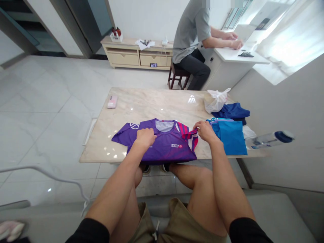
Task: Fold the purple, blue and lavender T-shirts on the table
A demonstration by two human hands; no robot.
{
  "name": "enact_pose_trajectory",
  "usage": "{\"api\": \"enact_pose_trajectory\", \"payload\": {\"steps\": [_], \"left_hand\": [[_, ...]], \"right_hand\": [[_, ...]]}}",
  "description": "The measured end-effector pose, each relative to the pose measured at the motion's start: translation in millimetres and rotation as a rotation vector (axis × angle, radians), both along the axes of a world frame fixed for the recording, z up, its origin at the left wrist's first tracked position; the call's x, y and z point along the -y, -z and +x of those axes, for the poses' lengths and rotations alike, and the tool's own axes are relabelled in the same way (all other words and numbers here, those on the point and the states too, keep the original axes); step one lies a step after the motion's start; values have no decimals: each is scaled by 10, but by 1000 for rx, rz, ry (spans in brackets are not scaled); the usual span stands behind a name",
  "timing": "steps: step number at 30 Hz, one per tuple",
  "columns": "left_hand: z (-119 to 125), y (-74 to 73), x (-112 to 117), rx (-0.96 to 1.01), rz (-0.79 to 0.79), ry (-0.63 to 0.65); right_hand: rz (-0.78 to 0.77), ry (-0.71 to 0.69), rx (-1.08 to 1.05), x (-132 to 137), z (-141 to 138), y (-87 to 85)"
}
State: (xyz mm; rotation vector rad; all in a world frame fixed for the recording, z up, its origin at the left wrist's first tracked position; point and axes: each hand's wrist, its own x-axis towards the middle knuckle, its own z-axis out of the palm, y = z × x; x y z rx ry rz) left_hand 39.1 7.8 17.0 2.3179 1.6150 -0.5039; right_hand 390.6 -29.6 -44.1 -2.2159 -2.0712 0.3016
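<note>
A purple T-shirt (164, 148) with a red and pink striped sleeve lies on the marble-topped table (152, 101) in front of me, its collar facing away. My left hand (146, 137) rests on the shirt's chest just left of the collar, its fingers curled; whether they pinch cloth is hidden. At the shirt's right side, my right hand (205, 131) pinches the edge of the striped sleeve between thumb and fingers. Close beside that hand sits a folded bright blue garment (231, 136).
Dark blue cloth (231, 110) and a white plastic bag (216, 100) lie at the back right. A clear bottle (270, 140) with a blue cap is at the right edge. A pink packet (112, 102) lies far left. Another person (192, 33) sits beyond the table.
</note>
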Motion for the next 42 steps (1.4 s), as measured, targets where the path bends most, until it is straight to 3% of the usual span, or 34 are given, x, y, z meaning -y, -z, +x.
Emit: {"api": "enact_pose_trajectory", "payload": {"steps": [4,6,8,10,13,16,22,33,42], "left_hand": [[-6,21,-6,-5,-6,3],[-10,43,-14,-3,-18,11],[1,87,-26,5,-38,23],[44,158,-38,15,-66,34],[189,313,-34,30,-121,43],[409,485,12,49,-173,40],[795,730,89,55,-127,-64],[1008,911,-8,80,-65,-153],[1004,960,-40,116,-97,-164]], "right_hand": [[111,-221,-161,-92,-183,15],[186,-210,-217,-130,-268,28],[240,-97,-206,-136,-302,34],[202,33,-163,-100,-292,26],[8,154,-111,2,-268,-3],[-115,191,-96,85,-300,-28],[-178,172,-87,97,-417,-11],[-229,123,-100,91,-414,34],[-235,103,-92,59,-493,-10]]}}
